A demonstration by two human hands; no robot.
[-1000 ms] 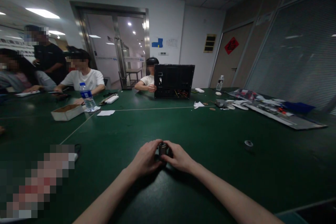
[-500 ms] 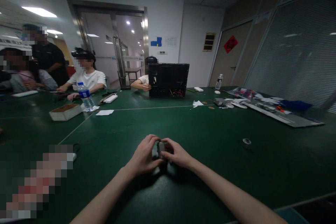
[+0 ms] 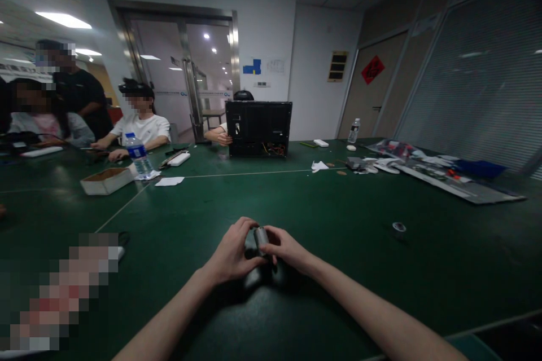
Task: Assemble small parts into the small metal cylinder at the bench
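A small grey cylinder [image 3: 261, 241] with a metallic look stands between my two hands, just above the green table [image 3: 322, 208]. My left hand [image 3: 234, 248] curves round its left side, fingertips at its top and thumb near its bottom. From the right, my right hand [image 3: 288, 247] grips it, with the thumb across its front and the index finger by its upper edge. The right hand's other fingers are mostly hidden behind the cylinder. Dark shadow lies on the table beneath both hands.
A small round object [image 3: 398, 229] lies to the right. Farther off are a black computer case [image 3: 259, 130] with a person's hand [image 3: 222, 136] on it, an open box [image 3: 105, 181], a water bottle [image 3: 139, 156] and a cluttered board [image 3: 459, 189]. Several people sit or stand at the left.
The cylinder has tilted slightly in my fingers and shows more of its grey side. Across the table, the computer case has shifted left with the other person's hand on it.
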